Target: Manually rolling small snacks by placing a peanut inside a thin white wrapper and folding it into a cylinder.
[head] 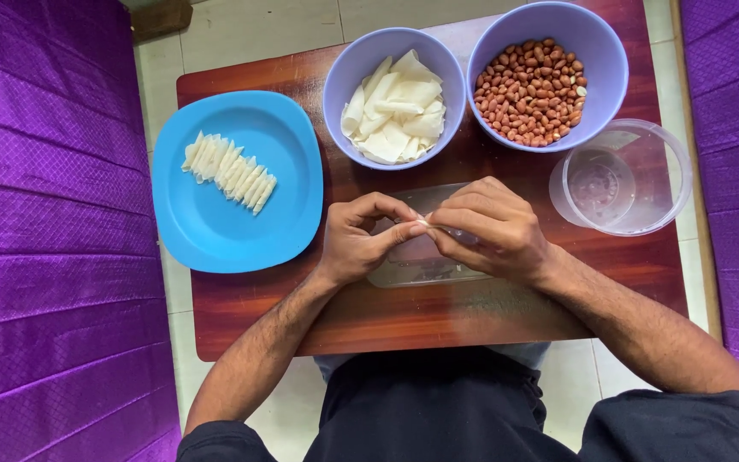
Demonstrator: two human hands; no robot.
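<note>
Right now both sets of fingertips are closed together on one small pale wrapper piece (422,222), which shows only as a sliver where the left hand (359,241) and the right hand (487,229) meet; the left thumb and forefinger pinch one end, the right hand's bent fingers pinch and cover the rest, so how it is folded cannot be told. It is held just above a clear flat tray (412,261) on the low wooden table (438,316), apart from the other things. As a judgement, the main risk is at the pinch itself: the piece looks thin and small, and too hard a squeeze or an uneven pull between the two hands could tear it or undo its shape, while too loose a hold could let it slip down onto the tray. Beyond the fingers, the bowl of white wrapper sheets (393,109) stands just behind the hands and the bowl of peanuts (534,90) beside it, near enough that a lifted knuckle or elbow might knock a rim. A clear plastic container (622,178) sits to the right, and the blue plate (215,222) with a row of finished folded pieces (229,171) lies to the left, well apart from the hands.
</note>
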